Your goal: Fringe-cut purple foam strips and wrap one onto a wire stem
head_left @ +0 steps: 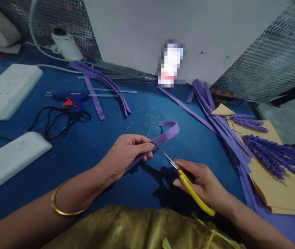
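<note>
Between the thumb and fingers of my left hand (137, 148) is a purple strip (168, 135), which looks like crepe paper. Its far end bends back on itself above the table, and its other end runs down below my palm. My right hand (201, 181) grips yellow-handled scissors (192, 192), with the fingers partly hidden behind the handle. The scissor blades reach up to the strip's edge, close beside my left thumb. Whether they are closed on the strip I cannot tell.
A blue glue gun (73, 98) with a black cord lies left, near fringed purple strips (111, 84). White power strips (11, 91) sit further left. A blurred phone (172, 64) leans at the back. Rightward are uncut strips (209, 114), brown paper (284, 190) and purple flower stems (272, 152).
</note>
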Demonstrator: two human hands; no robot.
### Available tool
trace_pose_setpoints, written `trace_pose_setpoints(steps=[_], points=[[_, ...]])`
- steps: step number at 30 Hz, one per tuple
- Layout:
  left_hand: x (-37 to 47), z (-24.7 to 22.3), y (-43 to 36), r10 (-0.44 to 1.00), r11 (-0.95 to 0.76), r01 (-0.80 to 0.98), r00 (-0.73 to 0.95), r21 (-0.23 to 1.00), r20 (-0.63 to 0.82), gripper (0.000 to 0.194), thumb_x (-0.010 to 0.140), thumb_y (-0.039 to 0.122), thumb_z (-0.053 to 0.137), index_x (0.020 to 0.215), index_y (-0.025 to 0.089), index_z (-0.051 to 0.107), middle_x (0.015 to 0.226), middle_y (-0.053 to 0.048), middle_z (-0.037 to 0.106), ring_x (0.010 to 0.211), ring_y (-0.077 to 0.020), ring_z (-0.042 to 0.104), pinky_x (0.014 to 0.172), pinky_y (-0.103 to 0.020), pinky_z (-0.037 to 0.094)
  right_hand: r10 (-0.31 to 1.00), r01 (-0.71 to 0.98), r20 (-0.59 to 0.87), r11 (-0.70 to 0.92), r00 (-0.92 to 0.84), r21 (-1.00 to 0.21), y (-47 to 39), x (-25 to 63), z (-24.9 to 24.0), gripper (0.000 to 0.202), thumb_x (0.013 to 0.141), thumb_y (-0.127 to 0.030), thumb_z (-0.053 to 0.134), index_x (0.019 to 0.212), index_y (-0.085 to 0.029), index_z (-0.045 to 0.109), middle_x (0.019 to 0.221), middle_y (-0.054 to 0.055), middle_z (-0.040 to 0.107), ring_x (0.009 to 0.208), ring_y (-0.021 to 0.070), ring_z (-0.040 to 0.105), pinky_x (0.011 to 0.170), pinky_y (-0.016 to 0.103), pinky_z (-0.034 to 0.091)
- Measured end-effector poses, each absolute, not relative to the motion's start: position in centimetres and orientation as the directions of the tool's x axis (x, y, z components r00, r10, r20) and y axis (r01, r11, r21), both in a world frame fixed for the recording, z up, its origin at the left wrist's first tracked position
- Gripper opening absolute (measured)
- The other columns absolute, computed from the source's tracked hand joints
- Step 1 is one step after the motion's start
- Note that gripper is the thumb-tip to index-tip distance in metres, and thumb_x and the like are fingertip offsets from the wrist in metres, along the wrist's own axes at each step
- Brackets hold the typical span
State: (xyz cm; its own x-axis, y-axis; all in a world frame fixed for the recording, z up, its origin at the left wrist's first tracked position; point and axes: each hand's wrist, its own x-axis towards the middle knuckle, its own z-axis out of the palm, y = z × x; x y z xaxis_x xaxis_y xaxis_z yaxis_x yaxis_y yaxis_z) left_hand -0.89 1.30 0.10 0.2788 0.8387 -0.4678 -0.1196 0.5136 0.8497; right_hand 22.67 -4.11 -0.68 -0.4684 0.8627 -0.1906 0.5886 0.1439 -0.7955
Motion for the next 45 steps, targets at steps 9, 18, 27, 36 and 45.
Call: trace_pose_setpoints(steps=[9,18,27,36,45], points=[[-0.85,0.02,1.42,0.801,0.575,-0.178,0.322,0.799,-0.505,0.013,0.07,0.025,0.079,0.067,0.014,0.072,0.06,-0.001,0.066,0.053,-0.0061,0.052,0.054,-0.017,0.04,0.843,0.432,-0.268,-0.047,-0.466,-0.901,-3.82,22.78,-0.57,0.039,0.086,-0.055,0.062,0.091,-0.016,0.066,0.069,-0.002,0.045,0.06,0.0108,0.035,0.054,0.022,0.034],[-0.65,0.21,1.08,0.863,0.466,-0.057,0.248,0.883,-0.44,0.016,0.071,0.03,0.078,0.07,0.015,0.073,0.061,0.0,0.068,0.054,-0.0083,0.054,0.057,-0.021,0.041,0.86,0.528,-0.248,0.029,-0.446,-0.849,-4.51,22.87,-0.85,0.026,0.087,-0.044,0.065,0.088,-0.018,0.062,0.075,-0.002,0.05,0.064,0.0119,0.038,0.058,0.023,0.033],[-0.77,0.01,1.08,0.831,0.527,-0.121,0.283,0.841,-0.479,0.015,0.071,0.027,0.077,0.067,0.015,0.071,0.059,-0.001,0.066,0.053,-0.0075,0.053,0.055,-0.019,0.04,0.848,0.531,-0.266,0.022,-0.459,-0.847,-4.43,22.57,-0.48,0.027,0.089,-0.044,0.063,0.083,-0.018,0.061,0.068,-0.004,0.041,0.061,0.0106,0.032,0.054,0.022,0.03],[-0.83,0.04,1.33,0.774,0.61,-0.198,0.358,0.767,-0.523,0.014,0.07,0.025,0.079,0.067,0.014,0.072,0.06,-0.001,0.065,0.053,-0.0064,0.053,0.054,-0.017,0.041,0.85,0.482,-0.282,-0.038,-0.445,-0.875,-4.32,22.84,-0.57,0.039,0.087,-0.055,0.06,0.086,-0.017,0.065,0.067,-0.003,0.042,0.059,0.0106,0.033,0.052,0.021,0.032],[-0.8,-0.05,1.23,0.788,0.591,-0.187,0.343,0.785,-0.511,0.015,0.071,0.027,0.08,0.069,0.014,0.072,0.063,-0.001,0.068,0.055,-0.0062,0.055,0.057,-0.017,0.042,0.865,0.509,-0.252,0.005,-0.433,-0.861,-4.07,23.02,-0.82,0.032,0.087,-0.049,0.063,0.09,-0.017,0.067,0.078,0.001,0.057,0.065,0.013,0.045,0.058,0.022,0.039]])
